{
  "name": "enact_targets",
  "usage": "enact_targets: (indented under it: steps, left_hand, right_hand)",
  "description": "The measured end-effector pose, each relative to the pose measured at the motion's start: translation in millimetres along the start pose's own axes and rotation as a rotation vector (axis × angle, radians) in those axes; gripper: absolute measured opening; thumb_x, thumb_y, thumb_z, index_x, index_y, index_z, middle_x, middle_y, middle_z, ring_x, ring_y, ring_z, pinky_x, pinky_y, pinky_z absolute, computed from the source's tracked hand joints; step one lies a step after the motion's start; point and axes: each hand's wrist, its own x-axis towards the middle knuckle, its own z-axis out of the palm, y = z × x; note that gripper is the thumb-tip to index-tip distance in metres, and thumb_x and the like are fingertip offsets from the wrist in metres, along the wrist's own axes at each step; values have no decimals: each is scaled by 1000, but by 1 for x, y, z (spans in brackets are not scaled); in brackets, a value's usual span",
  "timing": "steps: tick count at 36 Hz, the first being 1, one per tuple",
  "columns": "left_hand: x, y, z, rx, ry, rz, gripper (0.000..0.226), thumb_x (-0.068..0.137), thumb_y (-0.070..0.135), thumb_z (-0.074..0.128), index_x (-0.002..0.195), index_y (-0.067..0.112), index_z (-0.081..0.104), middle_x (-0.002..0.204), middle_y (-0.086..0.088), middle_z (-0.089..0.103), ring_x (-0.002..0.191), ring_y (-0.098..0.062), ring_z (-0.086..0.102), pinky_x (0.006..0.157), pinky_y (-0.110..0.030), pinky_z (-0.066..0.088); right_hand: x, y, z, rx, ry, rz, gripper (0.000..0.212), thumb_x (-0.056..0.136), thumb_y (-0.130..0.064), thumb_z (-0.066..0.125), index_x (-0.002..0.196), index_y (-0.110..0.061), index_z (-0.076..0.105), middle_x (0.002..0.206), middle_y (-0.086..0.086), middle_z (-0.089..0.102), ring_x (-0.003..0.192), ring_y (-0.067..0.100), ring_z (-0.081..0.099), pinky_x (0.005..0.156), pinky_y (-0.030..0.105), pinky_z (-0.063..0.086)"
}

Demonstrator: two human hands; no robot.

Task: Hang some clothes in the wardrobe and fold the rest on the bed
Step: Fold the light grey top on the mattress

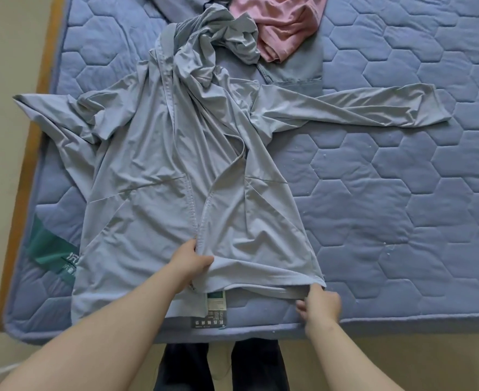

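A light grey zip-up hooded jacket [159, 165] lies spread front-up on the blue quilted mattress [387, 207], its zip open and its hood bunched at the far end. One sleeve stretches out to the right, the other lies crumpled at the left. My left hand [190, 263] pinches the hem at the bottom of the zip. At the jacket's lower right corner my right hand [318, 301] grips the hem, near the mattress's front edge.
A pink garment [283, 26] lies crumpled at the far end of the bed, on top of a folded blue-grey garment [297, 71]. The bed's wooden frame [39, 80] runs along the left. A label [212, 311] sticks out at the mattress's front edge. My legs stand against the bed.
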Motion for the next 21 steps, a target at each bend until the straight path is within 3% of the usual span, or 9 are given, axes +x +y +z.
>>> enact_targets:
  steps: [3, 5, 9, 13, 15, 17, 21]
  left_hand:
    - [-1, -2, -3, -54, -28, -5, 31, 89, 4, 56, 118, 11, 55, 104, -9, 61, 94, -28, 60, 80, -36, 51]
    - [-2, -2, -5, -56, -43, -10, 28, 91, 5, 52, 116, 16, 54, 106, -9, 61, 96, -30, 60, 81, -42, 52]
    - [0, -5, -10, -56, -42, 4, 30, 93, 10, 52, 122, 17, 53, 114, -9, 61, 100, -27, 58, 86, -36, 48]
    - [3, -11, -12, -40, -28, 6, 29, 94, 15, 51, 122, 16, 53, 116, -9, 61, 103, -29, 58, 94, -42, 48]
    - [2, -11, -11, -78, -28, -33, 20, 95, 18, 48, 115, 20, 52, 112, -8, 60, 102, -30, 58, 88, -42, 49]
    - [2, -12, -10, -114, -32, -59, 15, 97, 22, 46, 111, 22, 50, 104, -6, 60, 96, -28, 59, 77, -38, 50]
    - [0, -16, -12, -104, -57, -51, 23, 98, 25, 45, 117, 17, 54, 97, -3, 59, 73, -16, 53, 54, -22, 38]
  right_hand:
    - [-20, -1, 15, 217, -260, 201, 31, 96, -34, 48, 104, -4, 48, 94, 17, 55, 86, 31, 56, 80, 41, 47]
    - [-28, 1, 23, 221, -361, 211, 35, 93, -40, 53, 112, -11, 47, 105, 17, 55, 93, 29, 56, 85, 41, 46]
    - [-28, 4, 31, 64, -436, 151, 10, 91, -11, 53, 101, -7, 52, 84, 11, 58, 76, 23, 57, 69, 33, 48]
    - [-30, 15, 27, -105, -415, 278, 17, 82, 6, 38, 74, -7, 45, 57, 8, 47, 48, 17, 45, 51, 26, 39]
    - [-36, 21, 27, -33, -464, 409, 13, 86, 1, 43, 78, -8, 47, 64, 13, 57, 60, 21, 54, 68, 32, 49]
    - [-38, 24, 33, 129, -457, 461, 6, 89, -4, 52, 95, -4, 52, 96, 17, 58, 93, 25, 56, 94, 36, 43]
    - [-46, 21, 44, 330, -454, 441, 3, 90, -8, 59, 89, -6, 56, 104, 9, 55, 92, 20, 52, 97, 32, 37]
